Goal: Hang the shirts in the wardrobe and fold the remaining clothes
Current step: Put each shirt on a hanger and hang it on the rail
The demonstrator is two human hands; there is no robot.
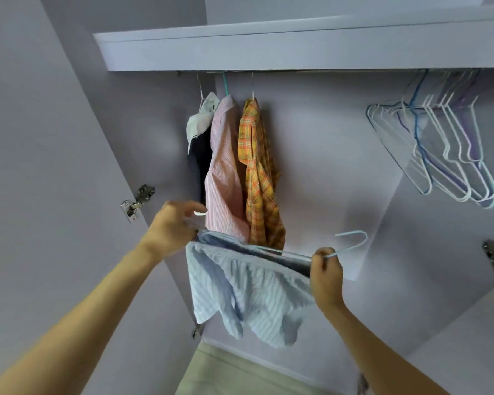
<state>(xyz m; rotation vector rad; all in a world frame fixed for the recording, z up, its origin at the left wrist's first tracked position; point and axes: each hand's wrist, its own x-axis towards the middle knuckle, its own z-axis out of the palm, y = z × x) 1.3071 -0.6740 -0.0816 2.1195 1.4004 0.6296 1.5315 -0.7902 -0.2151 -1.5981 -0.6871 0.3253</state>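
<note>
Now both hands grip: the left hand (173, 223) pinches the blue striped shirt (248, 292), the right hand (325, 270) its hanger hook (354, 239), below the orange plaid shirt (261, 178); lift level, hook over the rail.

1. Light blue striped shirt (248, 292): on a white wire hanger (351, 242), held level below the wardrobe rail, hem hanging crumpled.
2. 3 garments hung at the rail's left end: white-and-navy garment (200, 132), pink striped shirt (226, 172), orange plaid shirt (260, 172).
3. Empty hangers (445, 143): bunched at the rail's right end.
</note>
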